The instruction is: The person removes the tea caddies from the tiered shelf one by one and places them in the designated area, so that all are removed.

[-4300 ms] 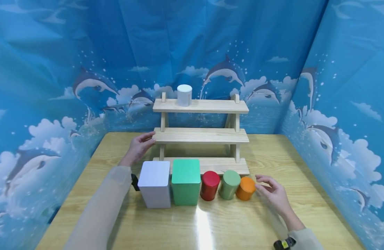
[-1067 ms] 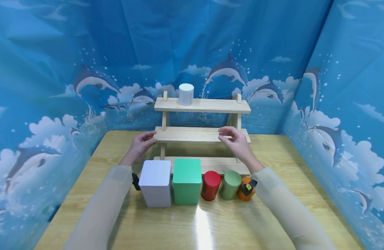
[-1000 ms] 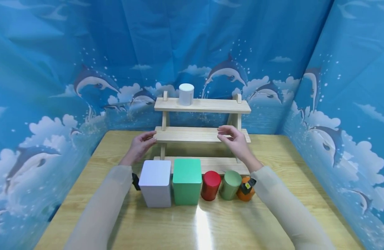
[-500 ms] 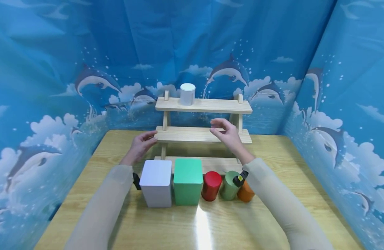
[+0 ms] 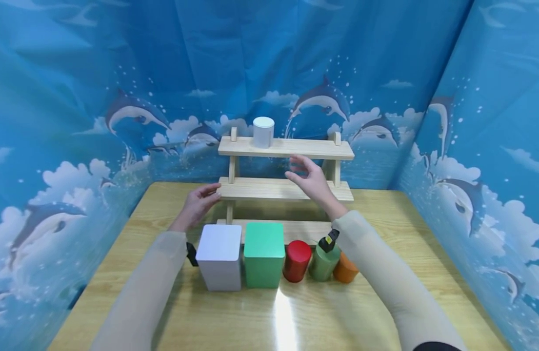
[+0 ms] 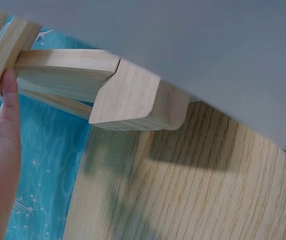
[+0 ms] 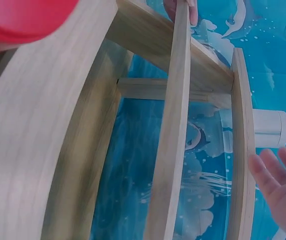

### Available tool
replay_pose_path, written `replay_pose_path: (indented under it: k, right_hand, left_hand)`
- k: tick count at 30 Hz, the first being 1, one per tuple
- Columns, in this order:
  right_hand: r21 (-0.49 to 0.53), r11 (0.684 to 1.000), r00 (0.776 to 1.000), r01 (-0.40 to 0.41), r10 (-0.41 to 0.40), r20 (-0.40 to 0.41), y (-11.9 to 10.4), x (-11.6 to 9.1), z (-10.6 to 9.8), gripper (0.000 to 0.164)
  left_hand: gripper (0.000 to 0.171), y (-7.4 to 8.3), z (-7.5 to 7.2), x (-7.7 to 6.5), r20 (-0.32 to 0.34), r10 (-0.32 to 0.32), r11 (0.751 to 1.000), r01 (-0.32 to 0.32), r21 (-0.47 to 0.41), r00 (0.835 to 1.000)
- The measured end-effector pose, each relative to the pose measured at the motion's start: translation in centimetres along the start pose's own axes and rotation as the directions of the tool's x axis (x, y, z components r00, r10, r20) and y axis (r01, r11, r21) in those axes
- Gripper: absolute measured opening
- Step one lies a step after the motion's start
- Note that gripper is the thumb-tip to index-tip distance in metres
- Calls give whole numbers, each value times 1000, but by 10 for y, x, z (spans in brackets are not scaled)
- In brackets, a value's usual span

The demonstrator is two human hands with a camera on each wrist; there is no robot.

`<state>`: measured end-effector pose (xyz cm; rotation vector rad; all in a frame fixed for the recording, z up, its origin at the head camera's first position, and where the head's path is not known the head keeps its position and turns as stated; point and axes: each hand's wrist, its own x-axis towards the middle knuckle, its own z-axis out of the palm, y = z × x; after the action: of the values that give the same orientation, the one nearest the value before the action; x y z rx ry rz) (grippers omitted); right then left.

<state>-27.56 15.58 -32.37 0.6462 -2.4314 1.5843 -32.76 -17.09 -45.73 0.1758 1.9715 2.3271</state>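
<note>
A three-tier wooden display stand [image 5: 275,188] stands at the back of the table. My left hand [image 5: 196,207] pinches the left end of its middle shelf; in the left wrist view, thumb and fingers [image 6: 10,97] lie on both sides of the board end [image 6: 7,57]. My right hand [image 5: 312,182] is raised in front of the top shelf, its fingers spread and nothing held. On that top shelf sits a white cylinder [image 5: 263,133], left of centre. The right wrist view has the right fingertips close to the top board [image 7: 242,150], near the white cylinder.
A row stands before the stand: a pale lavender block [image 5: 218,263], a green block [image 5: 264,258], a red cylinder [image 5: 296,263], a light green cylinder [image 5: 323,268] and an orange cylinder [image 5: 345,270], partly covered by the right sleeve. Blue dolphin-print curtains [image 5: 208,63] surround the table [image 5: 234,321].
From beside the orange cylinder, my right hand has moved up and left, past the middle shelf to the top shelf, its fingers spreading wider. The left hand stays on the stand.
</note>
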Motion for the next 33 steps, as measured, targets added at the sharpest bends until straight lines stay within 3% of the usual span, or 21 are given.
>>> replay_pose_path:
  k: [4, 11, 22, 28, 33]
  right_hand:
    - [2, 1000, 1000, -10, 10, -29, -1, 10, 2, 53]
    - [41, 999, 997, -27, 30, -75, 20, 44, 1, 55]
    - [78, 992, 980, -97, 109, -165, 18, 70, 5, 50]
    - [-16, 999, 973, -49, 44, -225, 15, 91, 8, 46]
    - [-75, 995, 972, -67, 48, -231, 14, 106, 11, 46]
  left_hand:
    - [46, -1, 0, 0, -12, -11, 1000, 11, 10, 1000]
    - [47, -1, 0, 2, -10, -13, 1000, 14, 28, 1000]
    - [46, 0, 4, -1, -8, -45, 999, 45, 18, 999]
    - [48, 0, 0, 1, -1, -13, 999, 13, 46, 1000]
    - [48, 1, -2, 0, 11, -7, 998, 6, 55, 1000]
